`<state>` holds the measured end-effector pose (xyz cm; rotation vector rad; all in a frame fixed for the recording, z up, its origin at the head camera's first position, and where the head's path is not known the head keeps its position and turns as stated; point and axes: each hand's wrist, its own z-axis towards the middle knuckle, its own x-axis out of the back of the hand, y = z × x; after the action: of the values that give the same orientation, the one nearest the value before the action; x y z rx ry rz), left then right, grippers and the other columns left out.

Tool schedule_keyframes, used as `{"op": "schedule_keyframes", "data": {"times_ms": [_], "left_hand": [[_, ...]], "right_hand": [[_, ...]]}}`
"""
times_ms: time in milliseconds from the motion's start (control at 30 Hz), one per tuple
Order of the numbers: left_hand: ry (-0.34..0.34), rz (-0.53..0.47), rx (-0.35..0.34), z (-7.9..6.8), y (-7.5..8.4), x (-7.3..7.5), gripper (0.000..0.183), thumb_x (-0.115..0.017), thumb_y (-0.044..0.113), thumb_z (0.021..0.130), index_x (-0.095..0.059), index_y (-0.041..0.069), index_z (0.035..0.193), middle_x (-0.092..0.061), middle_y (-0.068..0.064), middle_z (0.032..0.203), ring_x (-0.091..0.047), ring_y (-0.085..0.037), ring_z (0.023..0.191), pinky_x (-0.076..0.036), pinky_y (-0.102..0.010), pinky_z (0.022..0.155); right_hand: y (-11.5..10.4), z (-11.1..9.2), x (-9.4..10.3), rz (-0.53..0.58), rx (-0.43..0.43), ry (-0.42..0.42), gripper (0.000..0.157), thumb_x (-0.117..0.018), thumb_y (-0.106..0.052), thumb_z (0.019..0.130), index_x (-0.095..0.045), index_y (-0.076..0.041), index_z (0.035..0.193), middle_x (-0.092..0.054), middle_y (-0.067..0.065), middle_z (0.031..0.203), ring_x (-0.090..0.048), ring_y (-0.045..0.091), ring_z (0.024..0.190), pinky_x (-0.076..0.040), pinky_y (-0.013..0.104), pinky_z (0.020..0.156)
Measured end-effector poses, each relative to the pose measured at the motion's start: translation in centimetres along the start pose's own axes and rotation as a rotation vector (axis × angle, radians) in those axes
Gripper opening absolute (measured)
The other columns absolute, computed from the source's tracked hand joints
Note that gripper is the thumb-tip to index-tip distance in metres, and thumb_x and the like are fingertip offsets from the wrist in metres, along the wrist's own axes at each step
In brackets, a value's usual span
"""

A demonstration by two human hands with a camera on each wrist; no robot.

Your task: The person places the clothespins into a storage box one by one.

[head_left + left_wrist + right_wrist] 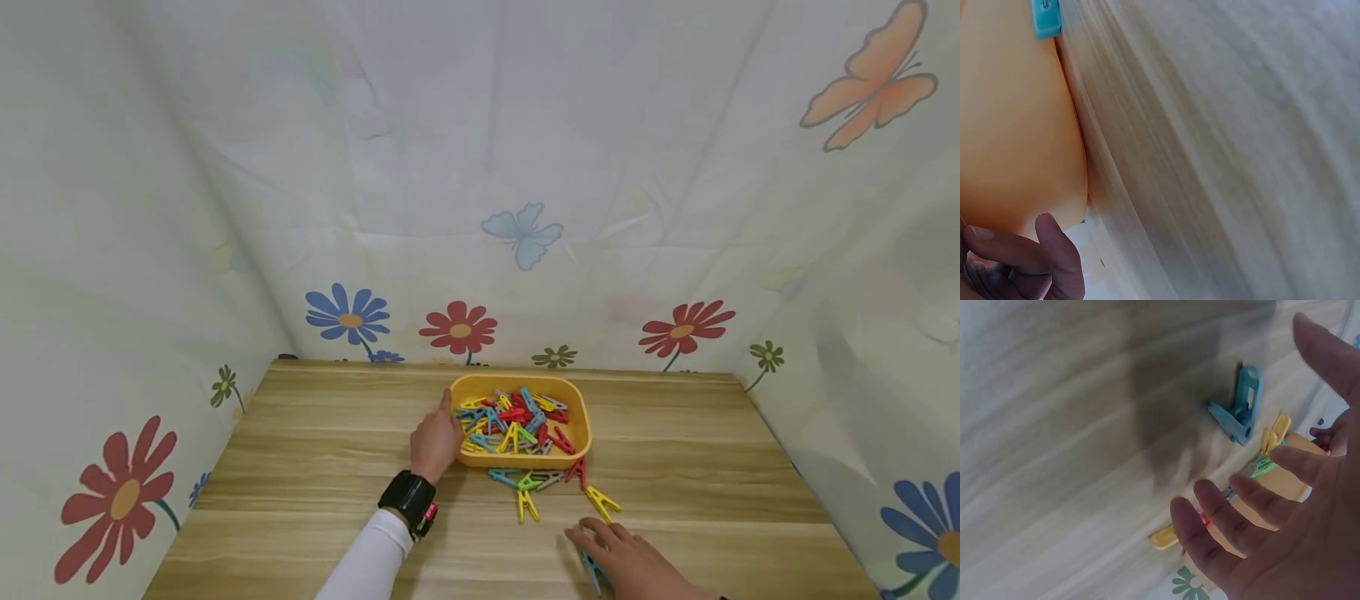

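Observation:
A yellow plastic basket full of mixed-colour clothespins stands toward the back of the table. My left hand holds its left end, the index finger along the rim; in the left wrist view other fingers curl beside the basket's wall. Low over the front right of the table, my right hand is spread with nothing in it. Under it lies a blue clothespin, partly covered from above; the right wrist view shows this clothespin on the wood between thumb and fingers, apart from them.
Several loose clothespins lie before the basket: a blue one, a green one, a grey one, a red one and yellow ones. Flower-printed cloth encloses the wooden table at back and sides.

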<state>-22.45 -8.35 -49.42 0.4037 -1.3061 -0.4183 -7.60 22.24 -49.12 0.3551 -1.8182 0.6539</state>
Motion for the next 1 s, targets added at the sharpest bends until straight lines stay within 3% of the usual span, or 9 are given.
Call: {"op": "schedule_keyframes", "data": {"times_ms": [200, 533, 733, 1000], "left_hand": [[-0.014, -0.007, 0.014, -0.1, 0.2, 0.3, 0.056, -0.052, 0.019, 0.092, -0.03, 0.01, 0.143, -0.043, -0.002, 0.051, -0.041, -0.017, 0.04, -0.035, -0.032, 0.039], [-0.008, -0.018, 0.011, -0.1, 0.1, 0.1, 0.056, -0.052, 0.019, 0.092, -0.031, 0.01, 0.143, -0.043, -0.003, 0.052, -0.041, -0.017, 0.041, -0.037, -0.034, 0.039], [-0.004, -0.024, 0.013, -0.1, 0.1, 0.1, 0.056, -0.053, 0.019, 0.092, -0.032, 0.01, 0.143, -0.044, -0.003, 0.051, -0.041, -0.017, 0.04, -0.036, -0.034, 0.039], [0.001, -0.023, 0.01, -0.1, 0.1, 0.1, 0.056, -0.053, 0.019, 0.092, -0.032, 0.01, 0.143, -0.043, -0.003, 0.05, -0.041, -0.017, 0.039, -0.035, -0.033, 0.038]], "right_hand": [[0.1, -0.1, -0.2, 0.034, 0.001, -0.049, 0.07, -0.055, -0.076, 0.067, -0.052, -0.033, 0.122, -0.043, -0.006, 0.11, -0.041, 0.012, 0.083, -0.044, 0.031, 0.057], [0.1, 0.1, -1.1, 0.21, 0.036, -0.065, 0.037, -0.064, -0.059, 0.075, -0.052, -0.029, 0.094, -0.037, -0.009, 0.09, -0.041, 0.003, 0.065, -0.042, 0.025, 0.055], [-0.3, 0.0, -1.7, 0.15, 0.038, -0.053, 0.035, -0.059, -0.058, 0.08, -0.045, -0.025, 0.08, -0.035, -0.009, 0.079, -0.037, 0.003, 0.059, -0.036, 0.023, 0.05], [-0.8, 0.0, -1.0, 0.12, 0.03, -0.035, 0.039, -0.054, -0.063, 0.08, -0.043, -0.026, 0.078, -0.036, -0.01, 0.075, -0.035, 0.003, 0.056, -0.033, 0.024, 0.049]]}}
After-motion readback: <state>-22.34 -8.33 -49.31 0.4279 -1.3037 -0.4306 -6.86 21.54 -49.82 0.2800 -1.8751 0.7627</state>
